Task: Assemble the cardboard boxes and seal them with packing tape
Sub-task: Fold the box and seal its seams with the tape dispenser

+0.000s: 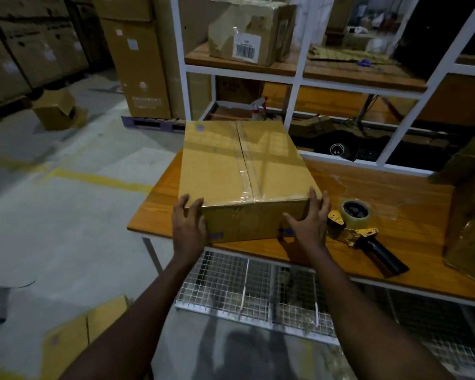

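A closed cardboard box [242, 171] sits on the orange wooden table [390, 198], with clear tape running along its top centre seam and down the near face. My left hand [188, 226] holds the box's near left corner, fingers wrapped over the top edge. My right hand [309, 223] presses against the near right corner with straight, spread fingers. A yellow and black tape dispenser [362, 234] with a clear tape roll lies on the table just right of my right hand, touching neither hand.
A white shelf frame [296, 75] stands behind the table, holding a dented box [252, 31]. Another cardboard piece [469, 215] stands at the table's right end. A wire mesh rack [255, 289] sits under the table. Stacked cartons and a loose box [56, 111] stand on the floor at left.
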### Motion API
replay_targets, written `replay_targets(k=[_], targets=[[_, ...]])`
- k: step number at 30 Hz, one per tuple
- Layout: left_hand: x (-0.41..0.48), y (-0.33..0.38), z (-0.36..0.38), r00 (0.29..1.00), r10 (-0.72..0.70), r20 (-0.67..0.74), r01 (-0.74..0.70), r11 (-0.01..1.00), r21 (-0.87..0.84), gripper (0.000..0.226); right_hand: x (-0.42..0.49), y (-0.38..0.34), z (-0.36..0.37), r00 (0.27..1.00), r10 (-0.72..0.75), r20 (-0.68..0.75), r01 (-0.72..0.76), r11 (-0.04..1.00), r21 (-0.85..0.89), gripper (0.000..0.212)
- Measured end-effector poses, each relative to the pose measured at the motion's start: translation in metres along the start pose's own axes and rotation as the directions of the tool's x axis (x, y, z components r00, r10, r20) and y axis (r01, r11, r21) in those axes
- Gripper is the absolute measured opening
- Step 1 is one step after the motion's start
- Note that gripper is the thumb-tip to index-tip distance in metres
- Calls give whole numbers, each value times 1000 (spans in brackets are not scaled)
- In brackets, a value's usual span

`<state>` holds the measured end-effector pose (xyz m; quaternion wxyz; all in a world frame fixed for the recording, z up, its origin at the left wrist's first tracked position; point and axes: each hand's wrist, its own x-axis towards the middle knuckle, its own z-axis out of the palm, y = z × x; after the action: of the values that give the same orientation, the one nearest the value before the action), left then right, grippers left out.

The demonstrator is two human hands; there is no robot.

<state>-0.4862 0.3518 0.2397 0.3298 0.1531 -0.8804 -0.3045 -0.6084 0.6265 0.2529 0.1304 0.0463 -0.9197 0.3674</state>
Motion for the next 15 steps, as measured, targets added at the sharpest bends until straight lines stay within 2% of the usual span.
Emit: replay_targets(k=[3, 6, 9, 15], targets=[[-5, 7, 11, 988, -36, 149, 9, 984, 176, 81, 5, -1, 8, 991, -21, 129, 52, 969, -243, 112], [-5, 9, 16, 978, -78, 193, 31, 971, 236, 106, 8, -6, 13, 991, -1, 135, 42, 953, -301, 113], [-8, 3, 22, 987, -47, 155, 7, 969, 247, 108, 8, -6, 16, 995, 11, 96, 18, 956, -293, 107], [-12, 4, 29, 995, -70, 77, 48, 965, 257, 98, -10, -5, 14, 1000, -24, 8, 26, 950, -312, 105]])
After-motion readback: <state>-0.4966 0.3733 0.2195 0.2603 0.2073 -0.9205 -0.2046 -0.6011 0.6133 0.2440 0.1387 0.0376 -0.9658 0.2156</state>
